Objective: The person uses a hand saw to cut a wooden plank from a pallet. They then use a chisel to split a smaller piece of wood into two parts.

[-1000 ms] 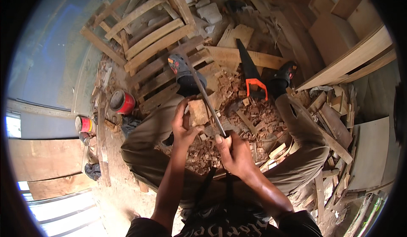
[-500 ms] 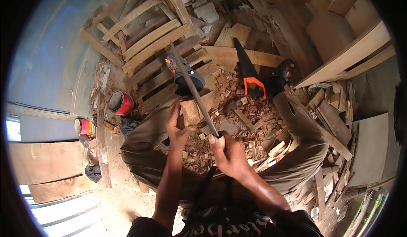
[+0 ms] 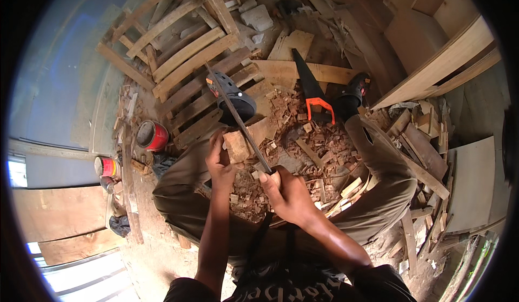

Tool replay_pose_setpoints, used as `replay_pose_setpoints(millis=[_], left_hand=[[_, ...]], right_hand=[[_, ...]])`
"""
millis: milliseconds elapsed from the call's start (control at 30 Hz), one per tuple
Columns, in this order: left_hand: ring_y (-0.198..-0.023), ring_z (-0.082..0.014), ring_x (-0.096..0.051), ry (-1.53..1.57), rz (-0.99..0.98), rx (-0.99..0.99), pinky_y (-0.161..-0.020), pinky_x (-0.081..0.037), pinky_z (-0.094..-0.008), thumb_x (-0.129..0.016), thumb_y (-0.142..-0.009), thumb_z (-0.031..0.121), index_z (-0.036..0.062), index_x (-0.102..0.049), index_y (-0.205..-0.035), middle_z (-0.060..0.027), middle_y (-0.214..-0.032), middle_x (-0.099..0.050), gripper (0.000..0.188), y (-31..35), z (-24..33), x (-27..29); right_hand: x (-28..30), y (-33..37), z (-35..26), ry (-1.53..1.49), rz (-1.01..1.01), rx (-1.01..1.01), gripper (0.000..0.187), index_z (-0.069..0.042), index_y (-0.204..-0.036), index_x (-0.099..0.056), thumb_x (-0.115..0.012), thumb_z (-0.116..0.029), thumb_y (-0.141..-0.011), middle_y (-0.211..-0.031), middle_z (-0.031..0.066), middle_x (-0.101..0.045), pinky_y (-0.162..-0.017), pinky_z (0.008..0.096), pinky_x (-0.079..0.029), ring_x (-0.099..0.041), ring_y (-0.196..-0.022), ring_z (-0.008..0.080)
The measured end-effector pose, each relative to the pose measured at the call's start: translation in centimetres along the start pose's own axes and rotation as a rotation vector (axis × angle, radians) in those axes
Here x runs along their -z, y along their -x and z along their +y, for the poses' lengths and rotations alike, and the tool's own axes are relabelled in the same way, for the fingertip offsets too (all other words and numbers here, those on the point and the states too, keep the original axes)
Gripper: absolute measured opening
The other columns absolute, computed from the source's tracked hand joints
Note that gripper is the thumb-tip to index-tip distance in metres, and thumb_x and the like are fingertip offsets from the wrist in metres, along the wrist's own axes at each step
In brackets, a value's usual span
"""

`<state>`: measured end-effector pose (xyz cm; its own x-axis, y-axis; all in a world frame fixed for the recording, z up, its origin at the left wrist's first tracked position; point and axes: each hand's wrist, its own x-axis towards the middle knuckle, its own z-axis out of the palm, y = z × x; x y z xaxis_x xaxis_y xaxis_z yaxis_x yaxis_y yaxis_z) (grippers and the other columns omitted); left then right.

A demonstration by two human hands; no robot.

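My left hand grips a rough, pale brown block of wood, fingers wrapped along its left side. In my right hand is the handle end of a long, narrow metal blade, seen nearly edge-on. The blade slants up and left across the block's right side, its tip over the slats beyond my left shoe. Whether the blade presses into the wood or only lies against it, I cannot tell. Many reddish wood chips cover the ground between my legs.
A black handsaw with an orange handle lies beyond the chips. Slatted wooden frames stand at the far left. A red bucket and a smaller can are on the left. Wood offcuts pile up at right beside leaning boards.
The blade has drawn back slightly toward me, its tip now lower and farther left. Both hands and the block have shifted a little left, partly because the whole view moved.
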<state>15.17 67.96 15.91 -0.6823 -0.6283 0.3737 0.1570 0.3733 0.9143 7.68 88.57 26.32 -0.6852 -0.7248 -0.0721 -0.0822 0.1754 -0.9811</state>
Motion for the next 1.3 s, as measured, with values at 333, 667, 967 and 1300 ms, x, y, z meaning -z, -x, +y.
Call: replay_pose_setpoints(millis=[333,667,967,1300], left_hand=[[-0.113,-0.0234,-0.058,-0.033,-0.022,-0.096,-0.097,-0.045,-0.0330,-0.078,-0.074,0.066,-0.0093,-0.055,-0.129,-0.0133,-0.127,-0.057,0.096,0.2,-0.5,-0.4],[-0.127,-0.0274,-0.052,-0.020,-0.021,0.004,-0.105,-0.042,-0.0401,-0.081,-0.066,0.066,-0.0076,-0.052,-0.138,-0.0171,-0.139,-0.052,0.107,-0.1,-0.3,-0.3],[-0.127,-0.0244,-0.052,-0.002,-0.097,-0.100,-0.101,-0.050,-0.0372,-0.091,-0.061,0.049,-0.0073,-0.049,-0.140,-0.0138,-0.138,-0.049,0.105,-1.2,0.5,-0.3],[-0.131,-0.0252,-0.048,0.113,-0.099,-0.136,-0.102,-0.055,-0.0456,-0.094,-0.061,0.014,-0.0002,-0.046,-0.144,-0.0134,-0.146,-0.039,0.097,-1.5,0.1,-0.5]], right_hand=[[-0.8,0.5,1.6,0.125,-0.038,-0.018,0.041,0.015,-0.102,-0.049,-0.062,-0.024,-0.097,-0.065,0.0221,-0.063,-0.055,0.0479,-0.052,-0.066,-0.063,0.0442],[-0.1,0.1,-0.1,-0.160,-0.044,-0.062,0.042,0.004,-0.090,-0.054,-0.058,-0.036,-0.102,-0.061,0.0094,-0.053,-0.051,0.0363,-0.044,-0.054,-0.053,0.0164],[-1.3,-0.2,2.3,0.306,0.060,0.033,0.040,0.004,-0.094,-0.055,-0.062,-0.035,-0.099,-0.061,0.0119,-0.061,-0.053,0.0349,-0.051,-0.066,-0.056,0.0226],[1.0,-1.4,-1.7,0.090,-0.023,0.178,0.040,0.008,-0.114,-0.051,-0.063,-0.027,-0.098,-0.062,0.0193,-0.061,-0.054,0.0423,-0.053,-0.070,-0.062,0.0391]])
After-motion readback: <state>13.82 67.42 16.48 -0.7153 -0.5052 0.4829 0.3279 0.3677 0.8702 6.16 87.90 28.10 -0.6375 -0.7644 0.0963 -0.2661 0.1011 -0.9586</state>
